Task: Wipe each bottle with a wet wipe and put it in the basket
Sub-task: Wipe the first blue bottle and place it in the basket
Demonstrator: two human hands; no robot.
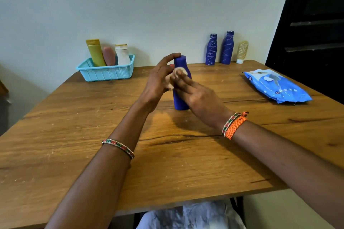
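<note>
— Head view: where's the bottle?
— I see the blue bottle [179,102] upright mid-desk [74,154], between both hands. My left hand [158,82] steadies it, fingers [172,56] curled over its cap.
— And the right?
— My right hand [197,96] presses the wet wipe [178,72] against the bottle's neck, fingers pinching the wipe.
— Further out?
— I count three bottles standing in the basket [108,74] far left, three marked bottles [227,48] by the wall, the wipes pack [277,85] right.

Bare forearms; beaded bangle [118,148] left, orange braided wristband [235,126] right.
</note>
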